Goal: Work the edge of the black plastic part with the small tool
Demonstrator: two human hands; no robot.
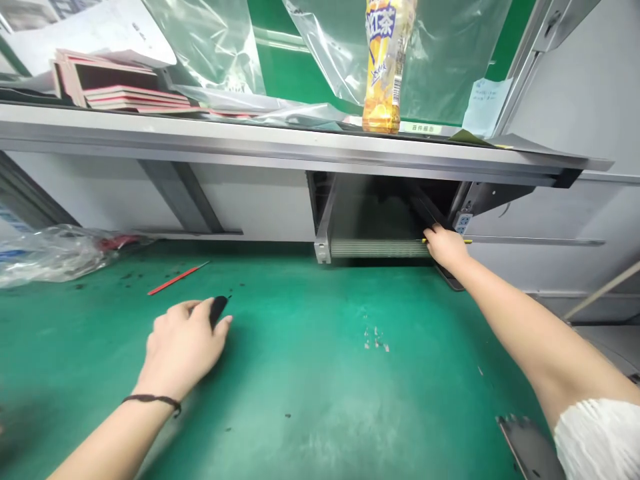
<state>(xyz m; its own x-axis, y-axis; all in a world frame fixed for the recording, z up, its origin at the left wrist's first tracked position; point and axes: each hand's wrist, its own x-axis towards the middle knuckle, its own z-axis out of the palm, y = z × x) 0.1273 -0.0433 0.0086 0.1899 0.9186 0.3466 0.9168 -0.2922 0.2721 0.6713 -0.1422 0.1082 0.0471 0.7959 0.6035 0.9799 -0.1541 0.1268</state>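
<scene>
My left hand (183, 347) rests low over the green mat (310, 373), fingers closed around a small black object (218, 309) that pokes out past my fingertips. My right hand (445, 248) reaches far forward to the open rack (373, 248) under the shelf. It grips a thin dark flat piece (427, 212) at the rack's right end, next to a yellow strip (466, 241). The rack holds a row of thin pale slats along its front.
A yellow drink bottle (385, 63) and clear plastic bags (210, 47) stand on the shelf (250, 143) above. Pink-edged frames (120, 87) are stacked at its left. A red stick (175, 279) and crumpled plastic (50, 253) lie at the left. A dark plate (530, 447) lies bottom right.
</scene>
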